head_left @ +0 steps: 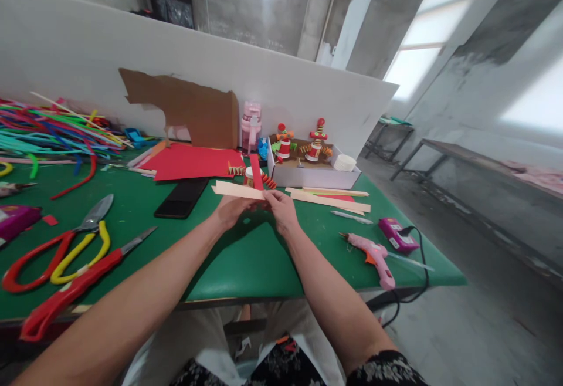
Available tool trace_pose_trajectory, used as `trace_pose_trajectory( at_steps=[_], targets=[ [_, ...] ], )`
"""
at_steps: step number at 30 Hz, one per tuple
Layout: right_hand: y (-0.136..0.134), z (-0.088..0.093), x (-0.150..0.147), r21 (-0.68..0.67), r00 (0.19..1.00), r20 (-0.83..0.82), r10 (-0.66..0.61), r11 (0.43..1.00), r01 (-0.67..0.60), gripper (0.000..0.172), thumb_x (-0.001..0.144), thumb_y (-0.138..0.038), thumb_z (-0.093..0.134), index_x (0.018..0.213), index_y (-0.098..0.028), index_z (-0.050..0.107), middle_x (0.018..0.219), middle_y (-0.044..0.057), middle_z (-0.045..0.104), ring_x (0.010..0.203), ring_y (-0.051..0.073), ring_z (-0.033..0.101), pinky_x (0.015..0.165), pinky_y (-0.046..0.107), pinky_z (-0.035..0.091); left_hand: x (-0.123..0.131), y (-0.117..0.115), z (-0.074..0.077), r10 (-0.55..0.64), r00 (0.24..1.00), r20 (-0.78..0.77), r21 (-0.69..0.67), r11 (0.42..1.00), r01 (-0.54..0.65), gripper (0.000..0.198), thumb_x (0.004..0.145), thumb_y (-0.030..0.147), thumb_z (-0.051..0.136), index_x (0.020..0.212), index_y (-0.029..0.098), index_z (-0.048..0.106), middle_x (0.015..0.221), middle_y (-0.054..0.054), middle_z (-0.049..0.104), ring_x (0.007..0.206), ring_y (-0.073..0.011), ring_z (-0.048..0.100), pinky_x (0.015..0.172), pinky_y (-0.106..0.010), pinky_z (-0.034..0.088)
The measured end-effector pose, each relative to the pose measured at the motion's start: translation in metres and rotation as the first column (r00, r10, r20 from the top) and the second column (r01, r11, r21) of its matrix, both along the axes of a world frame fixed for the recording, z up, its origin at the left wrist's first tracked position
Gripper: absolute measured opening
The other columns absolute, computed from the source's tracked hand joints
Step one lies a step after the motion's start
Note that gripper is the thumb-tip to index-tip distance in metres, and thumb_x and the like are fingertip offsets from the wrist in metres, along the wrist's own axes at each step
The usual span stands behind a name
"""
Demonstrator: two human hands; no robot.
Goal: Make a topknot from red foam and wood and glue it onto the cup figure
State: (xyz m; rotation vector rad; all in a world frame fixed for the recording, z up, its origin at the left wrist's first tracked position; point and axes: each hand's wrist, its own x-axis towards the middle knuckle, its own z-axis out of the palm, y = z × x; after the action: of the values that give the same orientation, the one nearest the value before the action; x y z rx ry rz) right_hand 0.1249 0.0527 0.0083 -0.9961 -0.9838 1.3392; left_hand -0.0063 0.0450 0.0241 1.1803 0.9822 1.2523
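Note:
A cream paper strip [240, 190] and a red paper strip [256, 172] meet at a corner between my two hands. My right hand [281, 207] pinches them where they meet. My left hand [233, 210] is closed on the cream strip from below, its fingertips partly hidden behind the paper. Just behind the strips stands a paper cup [248, 176] with folded paper arms, mostly covered by them. More cream strips [329, 200] lie on the table to the right of my right hand.
On the green table [259, 263] are scissors [83, 233], a red-handled knife [88, 274], a phone [181, 198], red paper [197, 163] and a pink glue gun [373, 254] with a cable. A white box [314, 178] holds two paper-cup figures. Pipe cleaners [53, 131] are heaped left.

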Motion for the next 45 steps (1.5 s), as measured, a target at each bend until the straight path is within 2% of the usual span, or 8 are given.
trace_pose_trajectory(
  at_steps=[8, 13, 15, 20, 25, 31, 39, 45],
  targets=[
    [0.003, -0.004, -0.001, 0.059, 0.995, -0.038, -0.088, 0.994, 0.09, 0.025, 0.059, -0.039, 0.076, 0.068, -0.018, 0.069, 0.058, -0.005, 0.06, 0.053, 0.009, 0.049, 0.057, 0.023, 0.041, -0.002, 0.002, -0.006, -0.019, 1.0, 0.019, 0.026, 1.0, 0.018, 0.031, 0.06, 0.04, 0.079, 0.07, 0.016, 0.062, 0.061, 0.0, 0.058, 0.055, -0.0126, 0.05, 0.053, -0.027, 0.04],
    [0.007, -0.009, 0.002, 0.157, 0.982, 0.007, -0.191, 0.97, 0.188, 0.027, 0.068, -0.044, 0.07, 0.076, -0.018, 0.069, 0.064, -0.003, 0.063, 0.06, 0.012, 0.053, 0.062, 0.025, 0.046, 0.001, -0.002, -0.004, -0.131, 0.99, 0.059, -0.043, 0.99, 0.133, 0.041, 0.057, 0.037, 0.082, 0.087, 0.013, 0.068, 0.075, -0.005, 0.067, 0.064, -0.0151, 0.058, 0.059, -0.029, 0.045],
    [0.007, -0.009, 0.002, 0.176, 0.979, 0.038, -0.199, 0.966, 0.189, 0.027, 0.069, -0.044, 0.071, 0.076, -0.018, 0.07, 0.065, -0.002, 0.064, 0.061, 0.013, 0.055, 0.063, 0.026, 0.047, 0.003, -0.004, -0.002, -0.13, 0.988, 0.084, -0.06, 0.989, 0.135, 0.047, 0.058, 0.039, 0.084, 0.093, 0.014, 0.067, 0.077, -0.005, 0.068, 0.063, -0.0145, 0.059, 0.058, -0.028, 0.046],
    [0.001, -0.004, 0.0, 0.163, 0.994, 0.03, -0.103, 0.982, 0.097, 0.027, 0.063, -0.04, 0.078, 0.077, -0.018, 0.071, 0.07, -0.002, 0.068, 0.061, 0.012, 0.059, 0.066, 0.027, 0.051, 0.002, -0.003, -0.001, 0.03, 0.992, 0.12, -0.066, 0.998, -0.022, 0.048, 0.06, 0.044, 0.084, 0.086, 0.02, 0.052, 0.066, 0.002, 0.065, 0.054, -0.0118, 0.057, 0.053, -0.024, 0.047],
    [-0.003, 0.003, 0.001, 0.041, 0.998, -0.046, 0.045, 0.998, -0.043, 0.033, 0.06, -0.044, 0.082, 0.077, -0.018, 0.069, 0.065, -0.004, 0.065, 0.052, 0.008, 0.054, 0.059, 0.024, 0.05, -0.002, -0.002, -0.001, -0.018, 1.0, 0.01, 0.025, 1.0, 0.017, 0.04, 0.064, 0.046, 0.08, 0.076, 0.019, 0.053, 0.062, 0.003, 0.062, 0.051, -0.01, 0.055, 0.05, -0.022, 0.044],
    [-0.003, 0.006, 0.003, -0.008, 0.999, -0.033, 0.009, 1.0, -0.009, 0.035, 0.06, -0.049, 0.081, 0.074, -0.019, 0.068, 0.059, -0.006, 0.062, 0.047, 0.008, 0.051, 0.05, 0.022, 0.046, -0.001, -0.001, -0.003, -0.017, 0.996, -0.089, 0.059, 0.998, 0.022, 0.038, 0.063, 0.047, 0.077, 0.07, 0.02, 0.051, 0.056, 0.004, 0.06, 0.047, -0.0114, 0.054, 0.047, -0.023, 0.042],
    [-0.005, 0.008, 0.003, -0.038, 0.994, -0.082, 0.069, 0.997, -0.072, 0.036, 0.058, -0.046, 0.084, 0.074, -0.018, 0.068, 0.06, -0.005, 0.064, 0.048, 0.008, 0.053, 0.051, 0.021, 0.048, -0.001, -0.002, 0.0, -0.004, 0.999, -0.049, 0.061, 0.998, 0.007, 0.04, 0.061, 0.047, 0.077, 0.068, 0.021, 0.048, 0.055, 0.005, 0.058, 0.048, -0.0104, 0.052, 0.046, -0.022, 0.04],
    [-0.003, 0.007, 0.007, -0.112, 0.992, -0.085, 0.094, 0.988, -0.103, 0.037, 0.05, -0.039, 0.09, 0.069, -0.017, 0.067, 0.058, -0.002, 0.065, 0.05, 0.01, 0.059, 0.052, 0.022, 0.05, -0.003, 0.0, 0.001, 0.032, 0.998, -0.059, 0.081, 0.996, -0.027, 0.038, 0.058, 0.046, 0.081, 0.07, 0.018, 0.058, 0.056, 0.002, 0.058, 0.05, -0.0122, 0.052, 0.049, -0.025, 0.043]
  ],
)
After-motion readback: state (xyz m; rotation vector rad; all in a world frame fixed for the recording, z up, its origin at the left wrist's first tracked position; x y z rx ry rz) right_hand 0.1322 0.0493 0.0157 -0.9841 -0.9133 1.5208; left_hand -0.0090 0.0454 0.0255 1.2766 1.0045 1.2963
